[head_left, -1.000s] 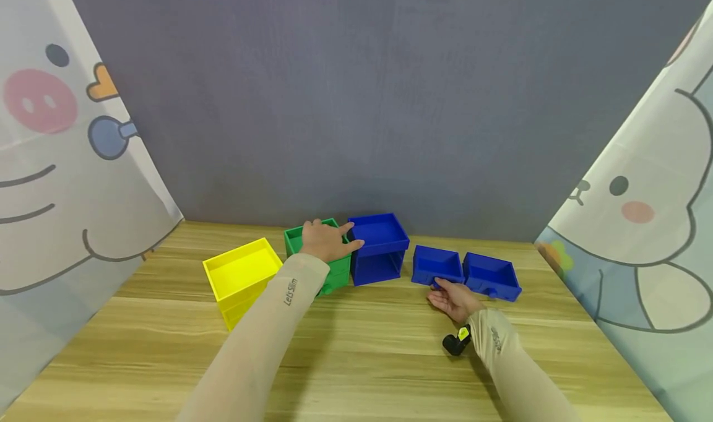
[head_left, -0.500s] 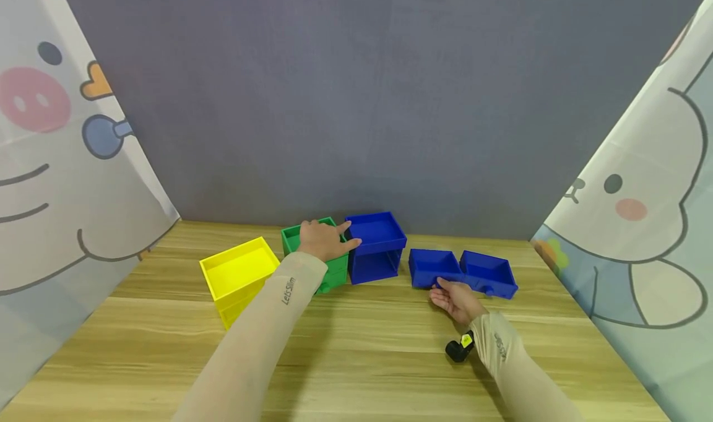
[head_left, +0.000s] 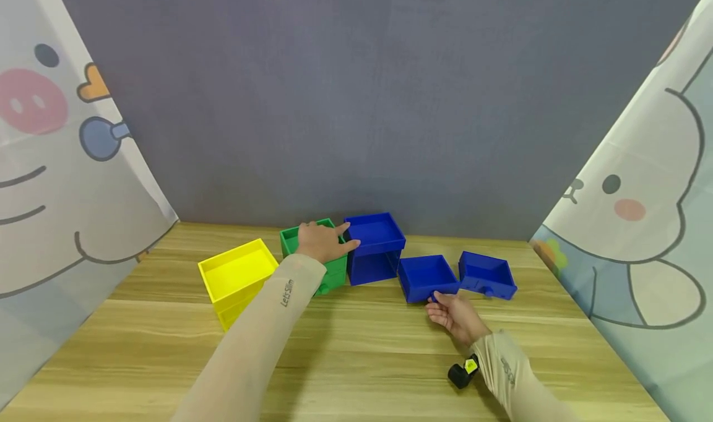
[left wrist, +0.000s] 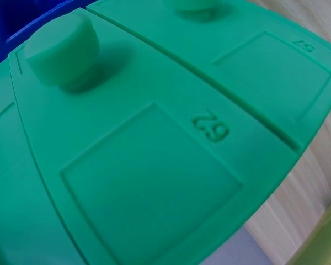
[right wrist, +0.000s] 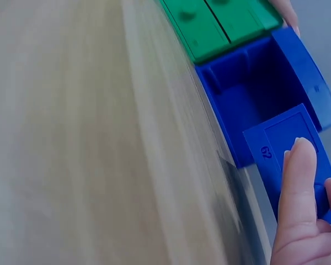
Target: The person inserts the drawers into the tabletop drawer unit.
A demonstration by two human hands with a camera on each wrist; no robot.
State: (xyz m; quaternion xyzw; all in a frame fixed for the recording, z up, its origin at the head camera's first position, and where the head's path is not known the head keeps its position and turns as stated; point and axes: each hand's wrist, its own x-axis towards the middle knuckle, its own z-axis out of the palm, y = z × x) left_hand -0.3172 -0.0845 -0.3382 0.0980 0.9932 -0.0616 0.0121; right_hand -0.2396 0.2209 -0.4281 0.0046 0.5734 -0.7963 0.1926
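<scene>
Right hand (head_left: 458, 318) is pinching a blue drawer (head_left: 426, 273) by its knob (right wrist: 321, 200), just beside the blue cabinet (head_left: 380, 247); keeping it level should help. Left hand (head_left: 320, 242) is holding thumb and forefinger apart, contact hard to judge.

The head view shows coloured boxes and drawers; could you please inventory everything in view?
Yellow box: one, yellow, leftmost.
Green cabinet: one, green, right of the yellow box.
Blue cabinet: one, blue, beside the green cabinet.
Left drawer: one, blue, right of the blue cabinet.
Right drawer: one, blue, rightmost.
Table: one, wood-coloured, under them all.
Backdrop: one, dark grey, behind the table.
Cartoon panels: two, pale, at left and right.
Wrist device: one, black and yellow, at the right wrist.
Left hand: one, cream-sleeved, on the green cabinet.
Right hand: one, cream-sleeved, gripping the left drawer.
</scene>
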